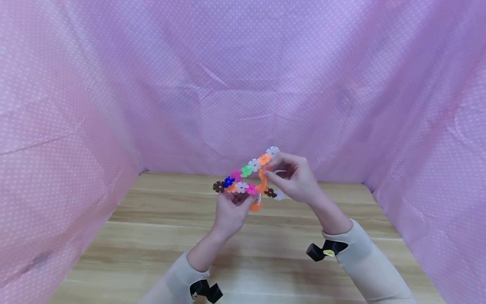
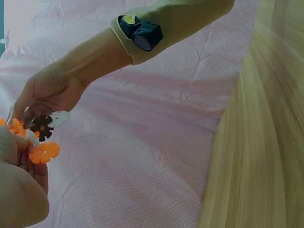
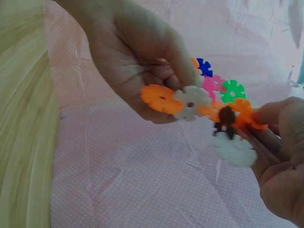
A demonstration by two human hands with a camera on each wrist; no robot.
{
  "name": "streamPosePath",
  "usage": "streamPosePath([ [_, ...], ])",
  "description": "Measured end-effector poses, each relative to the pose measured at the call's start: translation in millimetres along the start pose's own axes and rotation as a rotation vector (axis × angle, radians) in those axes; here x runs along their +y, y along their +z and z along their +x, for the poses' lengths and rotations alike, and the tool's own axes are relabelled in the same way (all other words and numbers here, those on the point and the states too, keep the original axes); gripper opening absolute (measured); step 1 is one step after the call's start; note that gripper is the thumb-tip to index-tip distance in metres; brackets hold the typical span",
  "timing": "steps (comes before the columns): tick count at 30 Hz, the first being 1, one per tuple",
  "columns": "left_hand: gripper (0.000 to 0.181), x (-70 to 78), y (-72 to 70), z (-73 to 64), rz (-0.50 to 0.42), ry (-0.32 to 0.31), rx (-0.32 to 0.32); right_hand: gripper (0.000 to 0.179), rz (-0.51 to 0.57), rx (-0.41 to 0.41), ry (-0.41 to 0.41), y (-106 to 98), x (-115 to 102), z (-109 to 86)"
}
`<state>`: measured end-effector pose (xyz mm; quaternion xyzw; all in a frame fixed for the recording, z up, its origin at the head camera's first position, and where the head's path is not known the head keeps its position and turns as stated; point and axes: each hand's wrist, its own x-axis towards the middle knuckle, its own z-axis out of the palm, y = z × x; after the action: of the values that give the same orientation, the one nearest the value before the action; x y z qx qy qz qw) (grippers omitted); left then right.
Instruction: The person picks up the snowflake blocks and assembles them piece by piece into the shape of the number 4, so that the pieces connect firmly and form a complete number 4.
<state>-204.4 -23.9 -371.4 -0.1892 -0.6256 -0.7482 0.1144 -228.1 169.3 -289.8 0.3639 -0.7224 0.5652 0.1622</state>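
A chain-like assembly of interlocking plastic snowflake discs (image 1: 246, 170) is held up above the table between both hands. Green, pink, blue, white, orange and brown pieces are joined edge to edge. My left hand (image 1: 229, 213) pinches the lower row near a pink disc (image 1: 251, 188). On the other side, my right hand (image 1: 298, 177) grips orange discs with thumb and fingers. In the right wrist view, an orange disc (image 3: 159, 99) and a white disc (image 3: 191, 103) stick out by the left hand. A brown disc (image 2: 42, 127) and a white disc (image 2: 60, 118) hang from the near side.
Beneath the hands lies a wood-grain table (image 1: 152, 236). Pink dotted cloth (image 1: 243, 84) forms walls at the back and both sides. Black wrist cameras (image 1: 206, 291) are strapped over the beige sleeves (image 1: 372, 261).
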Motion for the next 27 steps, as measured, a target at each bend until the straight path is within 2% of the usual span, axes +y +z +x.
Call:
streamPosePath([
  [2,0.037,1.4,0.2,2.4,-0.004,-0.009,0.008,0.012,-0.027,0.034,-0.01,1.3,0.2,-0.7],
  [5,0.042,5.3,-1.2,5.9,-0.025,-0.019,0.025,0.027,-0.067,0.061,-0.055,2.3,2.4,-5.3],
  [9,0.042,11.1,-6.7,8.3,-0.029,-0.012,0.054,0.04,-0.143,0.006,-0.144,2.2,6.8,-15.5],
  [13,0.035,12.1,-12.9,8.6,-0.01,-0.02,0.052,0.03,-0.254,-0.045,-0.242,3.1,11.8,-20.8],
  [15,0.033,10.2,-16.0,8.2,-0.047,-0.038,0.036,0.025,-0.279,-0.04,-0.27,3.6,13.8,-21.5],
  [21,0.021,3.3,-31.9,9.6,-0.339,-0.087,-0.021,0.027,-0.293,-0.005,-0.247,-1.3,16.7,-24.4],
  [24,0.025,4.5,-41.1,13.2,-0.36,-0.117,-0.005,0.026,-0.31,-0.001,-0.22,-3.9,19.2,-28.7],
  [27,0.032,6.2,-45.7,16.9,-0.271,-0.153,0.026,0.026,-0.3,-0.02,-0.198,-4.3,24.1,-33.6],
])
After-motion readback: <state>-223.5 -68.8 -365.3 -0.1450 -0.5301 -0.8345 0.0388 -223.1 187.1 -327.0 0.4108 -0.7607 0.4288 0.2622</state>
